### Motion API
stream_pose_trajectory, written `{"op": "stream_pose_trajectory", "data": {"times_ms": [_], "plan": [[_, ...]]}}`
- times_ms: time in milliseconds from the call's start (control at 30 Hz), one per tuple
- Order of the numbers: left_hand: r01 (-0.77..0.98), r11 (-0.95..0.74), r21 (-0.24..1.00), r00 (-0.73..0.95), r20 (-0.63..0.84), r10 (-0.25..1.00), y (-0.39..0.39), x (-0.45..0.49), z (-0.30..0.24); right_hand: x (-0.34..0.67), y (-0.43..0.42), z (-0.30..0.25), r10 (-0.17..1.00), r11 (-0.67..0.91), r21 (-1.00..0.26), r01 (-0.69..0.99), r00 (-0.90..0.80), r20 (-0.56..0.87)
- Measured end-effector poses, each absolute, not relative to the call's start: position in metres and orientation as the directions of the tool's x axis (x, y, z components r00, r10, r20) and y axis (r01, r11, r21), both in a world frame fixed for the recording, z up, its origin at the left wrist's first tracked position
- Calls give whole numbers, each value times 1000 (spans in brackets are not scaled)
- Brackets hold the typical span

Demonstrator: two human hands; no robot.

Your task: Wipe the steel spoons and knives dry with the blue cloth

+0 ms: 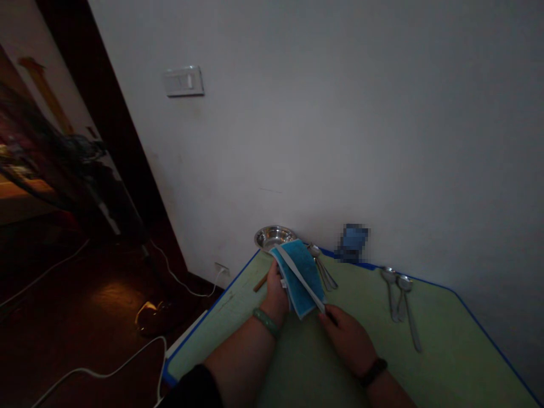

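Note:
My left hand (pixel 277 292) is closed on a blue cloth (pixel 304 266) with a pale edge and a small white tag. A long, pale-bladed knife (pixel 295 272) lies slantwise across the cloth, its far end near the cloth's upper left corner. Its dark handle is in my right hand (pixel 351 339), whose fingers are wrapped round it. Cloth and knife are held above the green table (pixel 297 365). Behind the cloth stands a round metal bowl (pixel 274 233), partly covered from view. A brown stick-like piece (pixel 260 283) shows beside my left hand, the rest hidden.
Several metal spoons (pixel 328 277) lie just right of the cloth, with more spoons (pixel 410 317) farther right. A blurred-out blue object (pixel 354 242) leans by the wall (pixel 340 141) at the table's back edge. White cables (pixel 106 374) run over the dark floor at left.

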State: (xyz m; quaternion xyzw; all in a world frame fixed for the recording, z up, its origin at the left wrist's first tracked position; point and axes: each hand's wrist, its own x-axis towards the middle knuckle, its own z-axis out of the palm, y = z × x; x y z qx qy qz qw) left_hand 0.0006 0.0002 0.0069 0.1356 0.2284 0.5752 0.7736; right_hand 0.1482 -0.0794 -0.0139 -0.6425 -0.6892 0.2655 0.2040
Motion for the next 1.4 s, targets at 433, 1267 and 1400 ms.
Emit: {"op": "stream_pose_trajectory", "data": {"times_ms": [433, 1267, 1400], "plan": [[-824, 315, 471, 255, -188, 949, 0, 1, 7, 149, -79, -16, 993, 49, -654, 755, -106, -49], [-856, 300, 421, 240, -189, 952, 1, 0, 5, 149, -79, -18, 995, 67, -670, 739, -101, -12], [-850, 303, 431, 242, -191, 951, 0, 1, 7, 150, -78, -19, 996, 51, -650, 758, -86, -22]]}}
